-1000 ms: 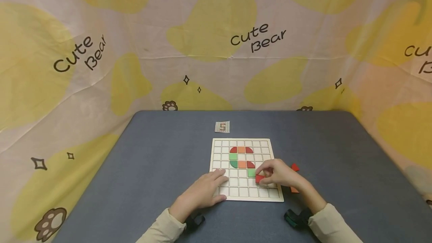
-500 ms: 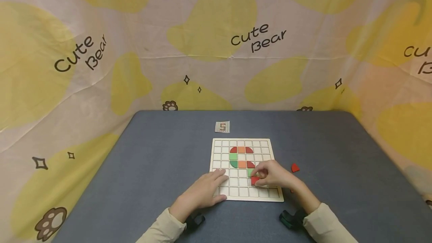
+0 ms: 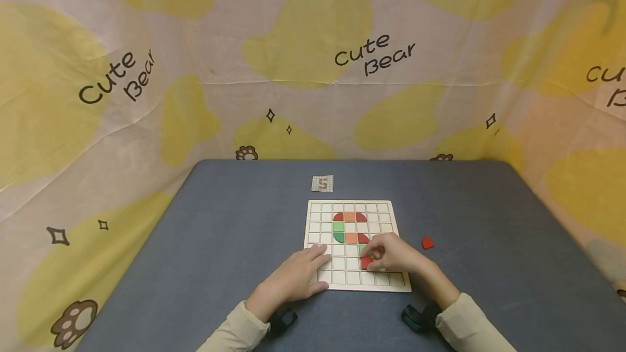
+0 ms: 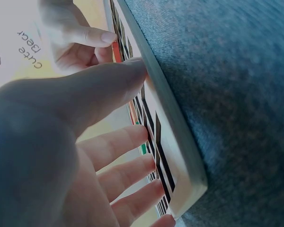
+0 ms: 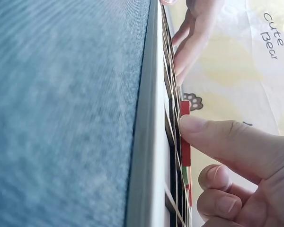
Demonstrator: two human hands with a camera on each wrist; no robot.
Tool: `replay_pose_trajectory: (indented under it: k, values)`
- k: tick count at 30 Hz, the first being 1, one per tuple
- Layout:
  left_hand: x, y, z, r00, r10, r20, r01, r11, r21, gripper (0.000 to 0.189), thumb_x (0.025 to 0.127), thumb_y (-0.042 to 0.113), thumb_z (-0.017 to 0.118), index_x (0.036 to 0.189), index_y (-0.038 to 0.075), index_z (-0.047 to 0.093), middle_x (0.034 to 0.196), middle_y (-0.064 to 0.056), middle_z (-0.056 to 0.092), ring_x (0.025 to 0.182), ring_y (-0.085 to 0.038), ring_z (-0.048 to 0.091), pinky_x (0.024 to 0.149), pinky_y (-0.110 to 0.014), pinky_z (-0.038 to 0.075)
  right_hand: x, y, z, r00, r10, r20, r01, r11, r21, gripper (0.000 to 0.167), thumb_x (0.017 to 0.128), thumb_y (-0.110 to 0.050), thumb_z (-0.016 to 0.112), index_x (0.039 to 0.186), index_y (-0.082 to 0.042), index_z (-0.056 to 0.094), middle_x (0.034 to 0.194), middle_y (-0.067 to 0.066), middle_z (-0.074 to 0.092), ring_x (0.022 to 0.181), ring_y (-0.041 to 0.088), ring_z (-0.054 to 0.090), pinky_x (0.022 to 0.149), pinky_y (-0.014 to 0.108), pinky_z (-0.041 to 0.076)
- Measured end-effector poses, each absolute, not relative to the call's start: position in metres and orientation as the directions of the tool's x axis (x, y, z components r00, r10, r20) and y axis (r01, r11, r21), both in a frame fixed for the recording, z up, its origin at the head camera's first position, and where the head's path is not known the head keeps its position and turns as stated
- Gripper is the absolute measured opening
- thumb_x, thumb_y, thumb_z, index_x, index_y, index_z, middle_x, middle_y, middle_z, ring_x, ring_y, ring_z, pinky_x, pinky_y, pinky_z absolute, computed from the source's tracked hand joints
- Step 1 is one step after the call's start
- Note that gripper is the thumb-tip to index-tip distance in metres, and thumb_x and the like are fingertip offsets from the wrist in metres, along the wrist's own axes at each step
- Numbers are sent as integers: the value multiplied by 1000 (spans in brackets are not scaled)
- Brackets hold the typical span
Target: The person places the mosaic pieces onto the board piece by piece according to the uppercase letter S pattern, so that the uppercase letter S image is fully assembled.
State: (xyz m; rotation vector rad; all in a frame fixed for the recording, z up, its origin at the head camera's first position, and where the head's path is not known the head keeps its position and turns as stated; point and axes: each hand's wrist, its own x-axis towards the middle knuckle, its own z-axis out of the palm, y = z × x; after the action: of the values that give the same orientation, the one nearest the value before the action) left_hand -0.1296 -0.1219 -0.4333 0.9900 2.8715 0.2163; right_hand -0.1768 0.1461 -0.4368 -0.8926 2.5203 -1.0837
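Note:
A white gridded board (image 3: 339,278) lies on the table with coloured tiles set in some squares, forming a curved figure. My right hand (image 3: 395,254) is over the board's right half and pinches a red tile (image 3: 366,264) with thumb and fingers. In the right wrist view the thumb presses on the edge of this red tile (image 5: 185,155), close over the grid. Just beyond it a light green tile (image 3: 361,251) is partly covered by the fingers. My left hand (image 3: 293,276) rests with fingers spread on the board's front left part, its thumb at the front edge.
A loose red tile (image 3: 427,243) with a rounded side lies right of the board. Behind the board is a small card (image 3: 322,183) printed with a gridded figure. The blue-grey table (image 3: 235,205) stands against a patterned cloth (image 3: 313,69).
My right hand has moved left and slightly nearer with the red tile, to just in front of the light green tile. An orange tile right of the board is now hidden. My left hand stays put.

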Motion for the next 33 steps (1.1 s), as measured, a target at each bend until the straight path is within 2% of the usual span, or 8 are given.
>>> replay_pose_trajectory:
  k: [24, 33]
  values:
    - [-130, -122, -433, -785, 617, -52, 602, 781, 167, 55, 90, 39, 64, 136, 12, 53, 147, -9, 49, 137, -26, 48, 108, -42, 45, -178, 140, -439, -779, -627, -15, -429, 550, -717, 17, 73, -5, 79, 90, -7, 75, 64, -6, 50, 57, -3, 40, 53, 14, 35]
    - [-130, -122, -433, -789, 611, -64, 595, 786, 171, 55, 90, 39, 63, 137, 12, 52, 148, -8, 48, 137, -26, 47, 109, -42, 45, -178, 141, -438, -776, -631, 6, -446, 542, -713, 18, 73, -4, 79, 91, -6, 75, 64, -2, 52, 57, -3, 39, 52, 14, 34]
